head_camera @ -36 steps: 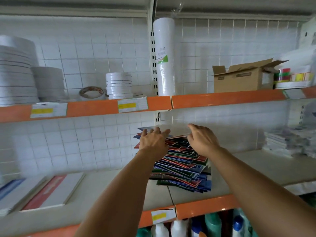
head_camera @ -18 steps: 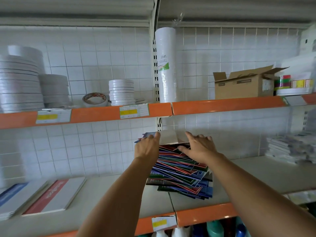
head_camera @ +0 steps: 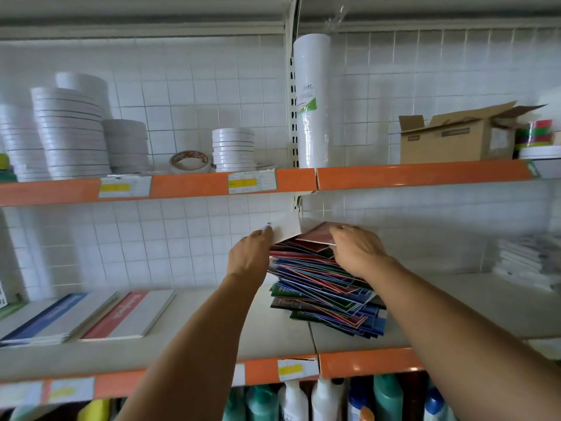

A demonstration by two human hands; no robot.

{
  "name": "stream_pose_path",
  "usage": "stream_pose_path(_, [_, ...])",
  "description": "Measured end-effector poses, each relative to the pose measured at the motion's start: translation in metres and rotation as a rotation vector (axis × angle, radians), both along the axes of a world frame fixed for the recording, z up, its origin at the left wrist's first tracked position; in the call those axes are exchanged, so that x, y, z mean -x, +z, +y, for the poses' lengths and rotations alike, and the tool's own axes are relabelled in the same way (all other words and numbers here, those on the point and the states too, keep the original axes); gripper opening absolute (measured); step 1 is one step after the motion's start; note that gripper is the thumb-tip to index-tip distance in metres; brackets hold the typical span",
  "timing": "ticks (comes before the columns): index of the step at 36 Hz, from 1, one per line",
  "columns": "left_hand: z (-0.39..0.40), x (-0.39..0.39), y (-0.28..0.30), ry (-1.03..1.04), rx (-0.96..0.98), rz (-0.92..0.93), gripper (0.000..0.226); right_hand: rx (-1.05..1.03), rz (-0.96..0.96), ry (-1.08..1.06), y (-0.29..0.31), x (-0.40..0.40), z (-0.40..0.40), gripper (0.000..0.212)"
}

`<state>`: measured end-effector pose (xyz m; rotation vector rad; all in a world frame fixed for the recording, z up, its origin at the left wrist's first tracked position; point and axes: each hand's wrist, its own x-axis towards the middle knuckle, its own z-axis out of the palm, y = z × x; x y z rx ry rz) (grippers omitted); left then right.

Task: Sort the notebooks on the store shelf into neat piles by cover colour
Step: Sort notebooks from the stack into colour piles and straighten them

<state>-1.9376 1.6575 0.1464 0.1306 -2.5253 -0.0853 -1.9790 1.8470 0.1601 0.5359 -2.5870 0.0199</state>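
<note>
A tall, untidy stack of notebooks (head_camera: 321, 290) with red, blue and green covers stands in the middle of the lower shelf (head_camera: 212, 329). My left hand (head_camera: 250, 256) pinches the topmost notebook (head_camera: 287, 230) at its left edge and tilts it up, showing its pale underside. My right hand (head_camera: 355, 253) grips a red notebook (head_camera: 315, 237) lying just beneath it at the top of the stack. Both forearms reach in from below.
Large flat notebooks (head_camera: 127, 314) with red and blue stripes lie at the left of the lower shelf; a white stack of booklets (head_camera: 528, 262) lies far right. The upper shelf carries tape rolls (head_camera: 69, 135), a white wrapped cylinder (head_camera: 312, 101) and a cardboard box (head_camera: 455, 138). Bottles (head_camera: 321, 402) stand below.
Both hands went from lying on the stack top to taking hold: the left has lifted the top notebook's edge, the right has closed on the red one beneath. The view dropped slightly.
</note>
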Motion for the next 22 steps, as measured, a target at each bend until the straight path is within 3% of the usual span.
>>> stream_pose_path(2, [-0.004,-0.008,-0.002,0.005,-0.006,-0.003,0.06,-0.013,-0.017,-0.003,0.0,-0.003,0.0,0.044])
stream_pose_path(6, [-0.008,-0.026,-0.007,0.04,-0.032,0.007,0.053,-0.062,0.053,0.051,-0.002,-0.007,0.001,0.057])
stream_pose_path(12, [-0.013,-0.053,-0.018,0.145,-0.049,-0.026,0.051,-0.018,0.055,0.147,0.002,-0.031,-0.003,0.05])
stream_pose_path(22, [-0.041,-0.11,-0.048,0.284,-0.229,-0.02,0.045,-0.167,0.115,0.344,-0.007,-0.057,-0.049,0.068])
